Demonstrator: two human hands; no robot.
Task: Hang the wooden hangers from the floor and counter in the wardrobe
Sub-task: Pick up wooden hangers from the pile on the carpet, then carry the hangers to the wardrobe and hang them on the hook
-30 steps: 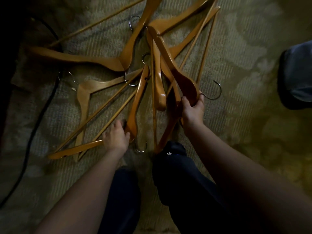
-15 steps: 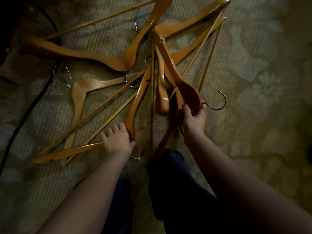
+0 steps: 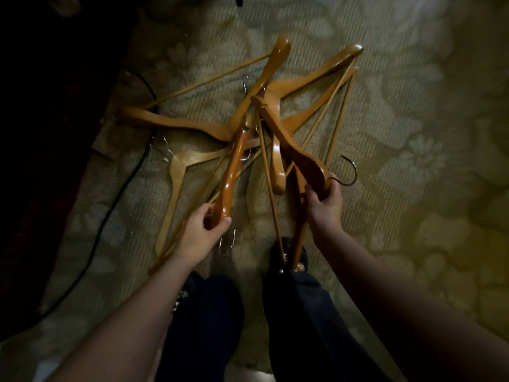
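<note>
Firmly, left hand (image 3: 201, 232) fingers (image 3: 205, 212) wrap orange hanger (image 3: 232, 172), right hand (image 3: 325, 206) fingers (image 3: 335, 188) wrap brown hanger (image 3: 305, 164)

Bare forearms (image 3: 143, 307), dark navy trousers (image 3: 303, 326)

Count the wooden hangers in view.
6 hangers: one in the left hand, one in the right hand, four tangled on the carpet; overlaps may hide more.
</note>
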